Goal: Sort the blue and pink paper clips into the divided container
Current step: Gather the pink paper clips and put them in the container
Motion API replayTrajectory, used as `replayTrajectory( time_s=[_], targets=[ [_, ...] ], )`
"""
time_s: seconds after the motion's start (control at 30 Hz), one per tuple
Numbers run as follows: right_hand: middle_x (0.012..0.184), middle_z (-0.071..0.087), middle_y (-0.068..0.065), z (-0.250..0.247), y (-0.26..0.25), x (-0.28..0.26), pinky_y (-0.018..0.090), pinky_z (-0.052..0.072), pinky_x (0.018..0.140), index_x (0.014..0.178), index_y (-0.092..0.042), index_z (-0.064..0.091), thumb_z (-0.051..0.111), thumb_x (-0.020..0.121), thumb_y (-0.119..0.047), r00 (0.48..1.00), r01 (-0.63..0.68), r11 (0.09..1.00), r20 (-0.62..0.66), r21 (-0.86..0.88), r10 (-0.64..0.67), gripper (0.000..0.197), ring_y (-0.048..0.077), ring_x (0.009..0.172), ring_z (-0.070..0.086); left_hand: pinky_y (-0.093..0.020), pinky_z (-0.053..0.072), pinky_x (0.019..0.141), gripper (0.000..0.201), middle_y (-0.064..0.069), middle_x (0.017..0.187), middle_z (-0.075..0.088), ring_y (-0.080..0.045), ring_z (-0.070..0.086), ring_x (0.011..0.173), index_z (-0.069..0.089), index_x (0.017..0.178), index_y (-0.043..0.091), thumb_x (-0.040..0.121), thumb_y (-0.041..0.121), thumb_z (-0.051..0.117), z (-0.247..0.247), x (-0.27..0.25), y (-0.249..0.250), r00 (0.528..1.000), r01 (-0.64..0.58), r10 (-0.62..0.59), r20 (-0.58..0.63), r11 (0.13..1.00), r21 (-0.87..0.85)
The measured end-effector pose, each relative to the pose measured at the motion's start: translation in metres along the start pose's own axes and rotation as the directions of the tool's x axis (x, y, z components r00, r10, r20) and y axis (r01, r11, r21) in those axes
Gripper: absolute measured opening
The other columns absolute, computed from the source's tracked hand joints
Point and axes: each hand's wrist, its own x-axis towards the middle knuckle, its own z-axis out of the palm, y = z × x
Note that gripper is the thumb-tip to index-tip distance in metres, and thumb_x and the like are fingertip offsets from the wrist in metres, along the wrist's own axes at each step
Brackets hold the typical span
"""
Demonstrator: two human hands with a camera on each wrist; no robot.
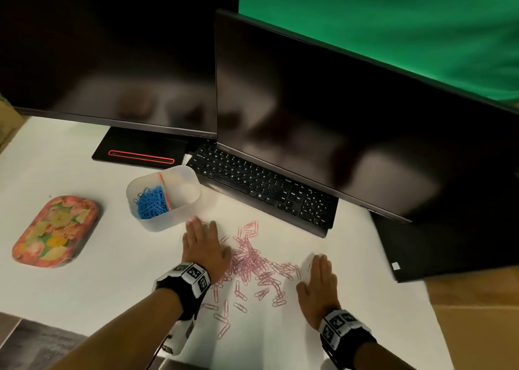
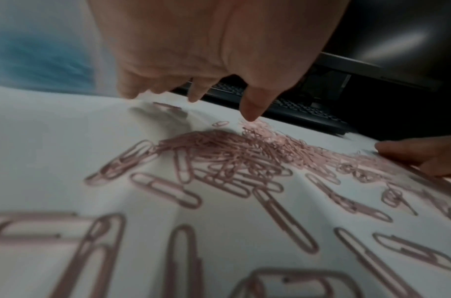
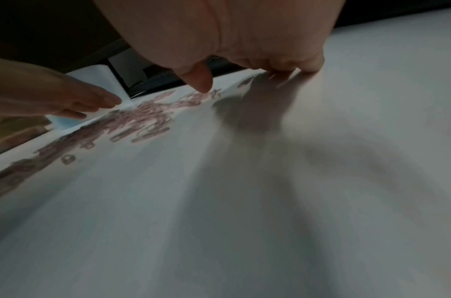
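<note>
A pile of pink paper clips (image 1: 250, 260) lies scattered on the white table (image 1: 84, 285), with loose ones trailing toward me. My left hand (image 1: 202, 246) lies flat, fingers straight, at the pile's left edge. Flat on the table at the pile's right side is my right hand (image 1: 318, 282), holding nothing. The translucent divided container (image 1: 164, 197) stands just beyond the left hand; its left compartment holds blue paper clips (image 1: 151, 202), its right compartment looks bare. In the left wrist view the pink paper clips (image 2: 232, 157) spread below my left hand (image 2: 193, 88).
A black keyboard (image 1: 264, 190) lies behind the pile, under the front of two dark monitors (image 1: 323, 111). A floral tray (image 1: 56, 230) sits at the left. The table's right edge (image 1: 432, 313) runs close to my right hand.
</note>
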Motion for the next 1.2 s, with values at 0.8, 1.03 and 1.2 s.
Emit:
replayTrajectory(
  time_s=[0.8, 1.03, 1.2],
  targets=[
    [0.162, -0.012, 0.001, -0.025, -0.123, 0.052, 0.036, -0.004, 0.122, 0.154, -0.019, 0.000, 0.033, 0.084, 0.013, 0.870, 0.448, 0.888, 0.281, -0.105, -0.405, 0.083, 0.017, 0.149, -0.010, -0.032, 0.045, 0.097, 0.105, 0.002, 0.131, 0.048, -0.021, 0.056, 0.114, 0.015, 0.140, 0.030, 0.059, 0.057, 0.076, -0.016, -0.073, -0.091, 0.924, -0.076, 0.065, 0.377, 0.997, 0.014],
    [0.161, 0.006, -0.012, 0.000, -0.107, 0.027, 0.031, 0.012, 0.122, 0.153, -0.025, 0.013, 0.048, 0.091, -0.012, 0.807, 0.562, 0.818, 0.294, -0.122, -0.511, 0.072, 0.009, 0.149, 0.002, -0.026, 0.043, 0.081, 0.069, 0.002, 0.115, 0.060, -0.019, 0.058, 0.100, 0.041, 0.125, 0.027, 0.068, 0.041, 0.077, 0.005, -0.054, -0.054, 0.961, -0.087, 0.131, 0.242, 0.979, -0.183],
    [0.136, 0.047, 0.003, 0.001, -0.113, 0.035, 0.033, 0.042, 0.105, 0.140, -0.017, 0.046, 0.053, 0.087, 0.000, 0.807, 0.587, 0.780, 0.228, -0.218, -0.544, 0.056, 0.024, 0.127, 0.042, -0.029, 0.048, 0.087, 0.047, -0.002, 0.124, 0.050, -0.024, 0.058, 0.106, 0.047, 0.123, 0.024, 0.080, 0.029, 0.065, -0.001, -0.034, -0.024, 0.980, -0.143, 0.169, 0.108, 0.965, -0.218]
  ],
)
